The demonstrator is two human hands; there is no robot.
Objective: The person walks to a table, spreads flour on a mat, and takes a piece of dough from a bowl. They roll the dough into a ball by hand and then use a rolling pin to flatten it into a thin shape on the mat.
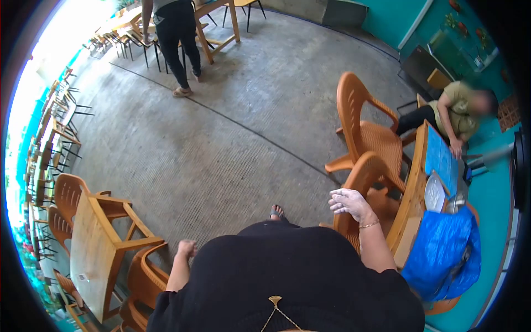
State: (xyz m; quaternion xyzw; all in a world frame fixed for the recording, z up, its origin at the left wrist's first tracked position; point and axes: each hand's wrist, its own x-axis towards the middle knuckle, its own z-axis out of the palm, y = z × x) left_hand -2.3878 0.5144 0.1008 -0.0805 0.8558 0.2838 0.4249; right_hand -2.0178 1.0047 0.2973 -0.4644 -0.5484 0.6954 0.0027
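Note:
My right hand is raised in front of an orange plastic chair, its fingers apart and coated in white powder. It holds nothing. Low on the other side, my left hand hangs with its fingers curled in, and no object shows in it. A wooden table and another orange chair are closest to that hand. Right of my right arm, a wooden table bears a blue plastic sheet or bag, a whitish oval dish and a blue mat.
A person sits at the far end of the right-hand table. Another person stands farther off by a wooden table. Concrete floor lies ahead, and a row of chairs runs along the left.

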